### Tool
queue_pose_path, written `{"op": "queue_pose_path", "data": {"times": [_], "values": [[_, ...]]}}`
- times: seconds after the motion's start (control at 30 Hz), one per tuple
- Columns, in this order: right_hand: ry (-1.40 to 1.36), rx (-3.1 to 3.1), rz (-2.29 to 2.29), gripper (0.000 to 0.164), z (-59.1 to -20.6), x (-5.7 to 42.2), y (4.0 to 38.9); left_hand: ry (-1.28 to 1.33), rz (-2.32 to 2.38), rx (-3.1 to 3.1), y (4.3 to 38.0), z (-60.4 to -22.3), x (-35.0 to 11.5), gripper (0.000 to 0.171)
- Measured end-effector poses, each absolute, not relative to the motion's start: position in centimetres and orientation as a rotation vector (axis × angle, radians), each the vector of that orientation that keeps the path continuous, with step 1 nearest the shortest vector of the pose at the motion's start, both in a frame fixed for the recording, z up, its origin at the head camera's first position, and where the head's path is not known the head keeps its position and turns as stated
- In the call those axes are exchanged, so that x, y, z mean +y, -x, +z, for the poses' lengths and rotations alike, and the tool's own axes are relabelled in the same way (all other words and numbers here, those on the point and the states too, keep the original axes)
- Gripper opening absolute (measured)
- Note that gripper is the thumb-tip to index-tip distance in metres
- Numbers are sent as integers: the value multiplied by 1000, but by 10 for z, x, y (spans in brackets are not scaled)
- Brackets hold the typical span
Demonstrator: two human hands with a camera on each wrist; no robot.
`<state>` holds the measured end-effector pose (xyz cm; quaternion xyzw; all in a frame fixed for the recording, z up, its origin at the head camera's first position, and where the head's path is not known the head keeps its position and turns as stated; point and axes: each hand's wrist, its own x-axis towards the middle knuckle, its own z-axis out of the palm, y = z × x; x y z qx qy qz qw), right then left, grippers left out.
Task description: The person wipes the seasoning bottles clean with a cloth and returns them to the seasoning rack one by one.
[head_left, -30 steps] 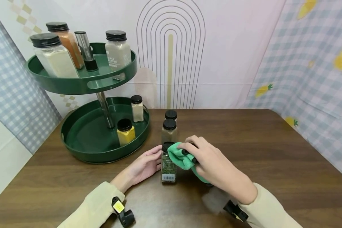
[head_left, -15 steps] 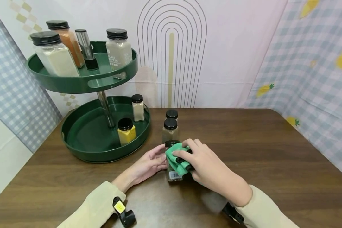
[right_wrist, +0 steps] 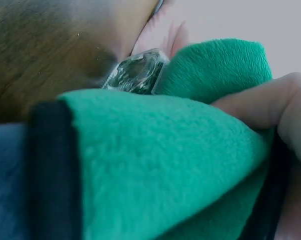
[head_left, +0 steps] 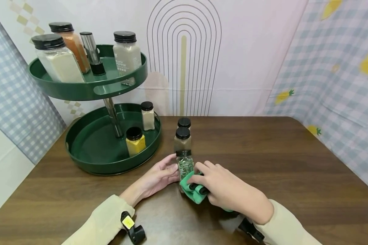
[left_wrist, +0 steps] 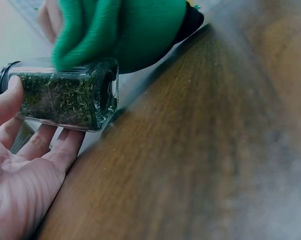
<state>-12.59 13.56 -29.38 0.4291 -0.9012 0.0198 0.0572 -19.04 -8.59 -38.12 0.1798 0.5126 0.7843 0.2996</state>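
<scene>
A square glass jar of dried green herbs (head_left: pixel 185 165) with a black lid stands near the middle of the table, slightly tilted. My left hand (head_left: pixel 164 173) holds it from the left, thumb on one side and fingers on the other, as the left wrist view shows. With my right hand (head_left: pixel 222 187) I grip a folded green cloth with black edging (head_left: pixel 194 195) against the lower right part of this jar. The cloth (right_wrist: pixel 140 150) fills most of the right wrist view, where only the jar's base (right_wrist: pixel 135 72) shows past it.
Two black-lidded jars stand in line behind, the nearer one (head_left: pixel 182 141) partly hiding the other (head_left: pixel 184 122). At the left is a green two-tier stand (head_left: pixel 107 166) with a yellow jar (head_left: pixel 135 144), a small pale jar (head_left: pixel 148 117) and several larger containers on top.
My right hand has wiped the cloth across the jar's front and down to its lower part. The jar has shifted slightly right and its barcode label no longer shows. My left fingers moved with it.
</scene>
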Motion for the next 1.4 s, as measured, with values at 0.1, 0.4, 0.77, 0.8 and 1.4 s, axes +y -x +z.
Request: {"op": "queue_pose_path", "data": {"times": [0.1,0.4,0.77,0.8,1.4], "values": [[-1351,-2814,47,50,-293,136,125,-475,2101,1338,190,-380,-86,65],[-1349,-2861,249,59,-274,145,121,-499,2117,1343,190,-381,-86,63],[-984,-2590,275,66,-284,138,133,-455,2093,1370,191,-383,-88,66],[-987,-2593,271,66,-286,138,133,-458,2095,1369,191,-383,-88,66],[-1225,-2694,127,59,-291,135,126,-406,2083,1364,190,-380,-86,65]]}}
